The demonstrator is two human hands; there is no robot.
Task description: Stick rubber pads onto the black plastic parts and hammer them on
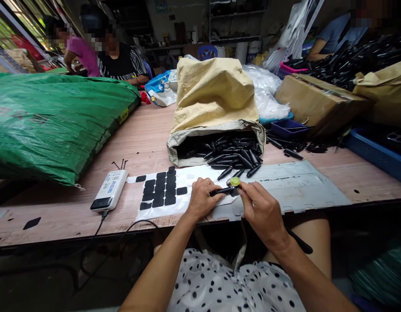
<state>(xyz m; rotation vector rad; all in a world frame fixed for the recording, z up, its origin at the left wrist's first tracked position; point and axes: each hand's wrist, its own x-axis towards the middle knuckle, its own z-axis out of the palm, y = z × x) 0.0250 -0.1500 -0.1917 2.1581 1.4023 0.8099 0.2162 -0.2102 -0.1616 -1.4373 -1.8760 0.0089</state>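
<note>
My left hand (203, 198) is closed around a slim black tube-shaped piece (223, 191) just above the table's front edge. My right hand (262, 213) pinches at the other end of that piece, where a small dark flat bit (234, 192) shows at the fingertips. A round yellow-green thing (235, 181) sits right by the right fingertips; what it belongs to is unclear. Left of my hands lies a white sheet (184, 209) with rows of black rounded-square stickers (159, 189). Similar black pieces (234, 154) spill from an open tan sack (216, 93) beyond my hands.
A white power bank (109, 190) with a cable stands at left, near a big green sack (53, 125). A grey board (294, 186) lies under my right side. Farther right are a purple tray (288, 128), a cardboard box (320, 102) and a blue bin (379, 151). Other people sit beyond.
</note>
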